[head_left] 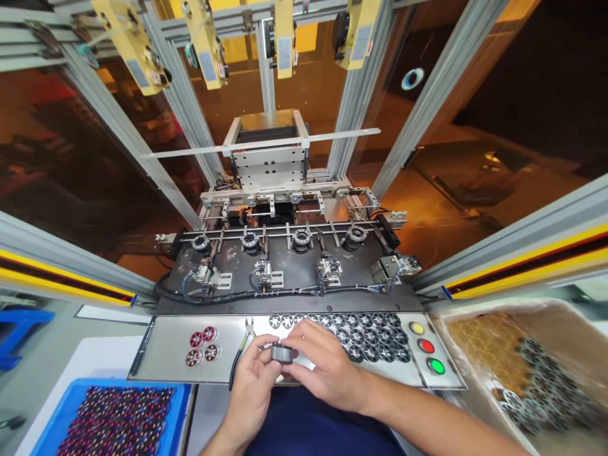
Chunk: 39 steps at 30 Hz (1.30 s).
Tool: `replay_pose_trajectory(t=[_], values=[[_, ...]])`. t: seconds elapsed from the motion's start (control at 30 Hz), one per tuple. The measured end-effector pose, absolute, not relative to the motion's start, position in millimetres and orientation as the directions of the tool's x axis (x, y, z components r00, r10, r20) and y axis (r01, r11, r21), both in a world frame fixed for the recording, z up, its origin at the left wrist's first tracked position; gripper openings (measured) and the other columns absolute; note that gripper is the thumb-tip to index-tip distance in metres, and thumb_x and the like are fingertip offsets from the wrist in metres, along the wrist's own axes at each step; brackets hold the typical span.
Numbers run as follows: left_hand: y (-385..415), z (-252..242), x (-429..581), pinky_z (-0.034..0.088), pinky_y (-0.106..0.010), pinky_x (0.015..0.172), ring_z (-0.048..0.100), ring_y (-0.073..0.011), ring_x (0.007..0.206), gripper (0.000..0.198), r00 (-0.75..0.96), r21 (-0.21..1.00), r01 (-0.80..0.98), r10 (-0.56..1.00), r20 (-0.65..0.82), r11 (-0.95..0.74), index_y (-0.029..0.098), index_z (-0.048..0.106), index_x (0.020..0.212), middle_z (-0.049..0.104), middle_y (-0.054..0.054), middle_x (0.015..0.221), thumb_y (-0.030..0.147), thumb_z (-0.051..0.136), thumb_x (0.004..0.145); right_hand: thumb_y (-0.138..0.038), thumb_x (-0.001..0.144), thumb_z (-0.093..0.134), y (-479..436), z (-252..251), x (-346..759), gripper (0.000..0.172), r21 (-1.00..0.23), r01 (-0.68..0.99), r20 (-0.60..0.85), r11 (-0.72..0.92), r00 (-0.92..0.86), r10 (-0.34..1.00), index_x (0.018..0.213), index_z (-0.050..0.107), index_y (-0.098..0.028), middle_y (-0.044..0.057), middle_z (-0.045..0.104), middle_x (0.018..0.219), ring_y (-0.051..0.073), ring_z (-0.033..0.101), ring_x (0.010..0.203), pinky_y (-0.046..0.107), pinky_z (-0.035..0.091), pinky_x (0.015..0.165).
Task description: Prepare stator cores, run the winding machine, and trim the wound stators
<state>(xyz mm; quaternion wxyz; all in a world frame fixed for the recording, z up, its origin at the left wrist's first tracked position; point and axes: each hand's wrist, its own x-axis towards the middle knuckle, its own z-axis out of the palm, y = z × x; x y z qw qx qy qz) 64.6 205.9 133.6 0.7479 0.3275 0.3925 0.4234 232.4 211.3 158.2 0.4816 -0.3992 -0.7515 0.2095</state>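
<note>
Both hands meet over the front edge of the metal tray (166, 348). A grey metal ring (282, 354) is pinched between them. My left hand (254, 380) grips its left side with thumb and fingers. From the right, my right hand (327, 367) holds it by the thumb and fingertips. Pliers (242, 351) with black and green handles lie just left of my left hand. Several black-and-silver rotor parts (373, 337) stand in rows right of my right hand, some partly hidden by it. On the tray's left lie several red-and-copper wound parts (202, 346).
Behind the tray is a machine bed (285, 266) with round fixtures and clamps. Yellow, red and green buttons (426, 346) sit at the tray's right end. A blue bin (52, 421) of wound parts stands front left, a lined box (456, 354) of metal parts right.
</note>
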Motion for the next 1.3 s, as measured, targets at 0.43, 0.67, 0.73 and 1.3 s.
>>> replay_pose_trajectory(t=[0.43,0.67,0.73,1.3], values=[[213.7,138.0,53.7,0.054,-0.029,0.072,0.068,-0.017,0.074,0.041,0.382,0.739,-0.476,0.869,-0.315,0.477,0.02,0.069,0.111,0.072,-0.008,0.09,0.04,0.078,0.076,-0.019,0.09,0.058,237.5,191.1,243.3,0.016,-0.914,0.171,0.254,0.367,-0.466,0.848,0.096,0.073,-0.015,0.013,0.061,0.127,0.021,0.059,0.117,0.038,0.048,0.1],[218.7,115.0,48.2,0.056,-0.037,0.077,0.07,-0.022,0.079,0.047,0.625,0.781,-0.336,0.745,-0.233,0.526,0.025,0.068,0.121,0.074,-0.009,0.096,0.041,0.076,0.077,-0.042,0.098,0.048,252.4,198.1,265.7,0.043,-0.986,-0.053,0.138,0.156,-0.786,0.602,0.072,0.068,-0.014,0.012,0.07,0.091,0.024,0.046,0.135,0.036,0.035,0.112],[221.2,110.8,50.4,0.056,-0.038,0.077,0.07,-0.023,0.079,0.053,0.655,0.8,-0.305,0.724,-0.217,0.516,0.025,0.066,0.124,0.074,-0.01,0.096,0.046,0.075,0.077,-0.05,0.099,0.042,254.3,196.7,272.1,0.051,-0.981,-0.108,0.179,0.16,-0.822,0.541,0.072,0.064,-0.013,0.014,0.068,0.101,0.025,0.051,0.129,0.035,0.036,0.111],[222.2,1.8,95.9,0.058,-0.041,0.083,0.067,-0.0264,0.094,0.031,0.651,0.526,0.628,0.757,0.048,-0.574,0.022,0.065,0.117,0.064,-0.015,0.113,0.021,0.055,0.088,-0.032,0.094,0.061,470.3,129.1,363.3,0.029,-0.441,0.809,-0.144,0.388,-0.491,0.859,0.119,0.061,-0.016,0.01,0.057,0.131,0.026,0.056,0.119,0.05,0.048,0.1]])
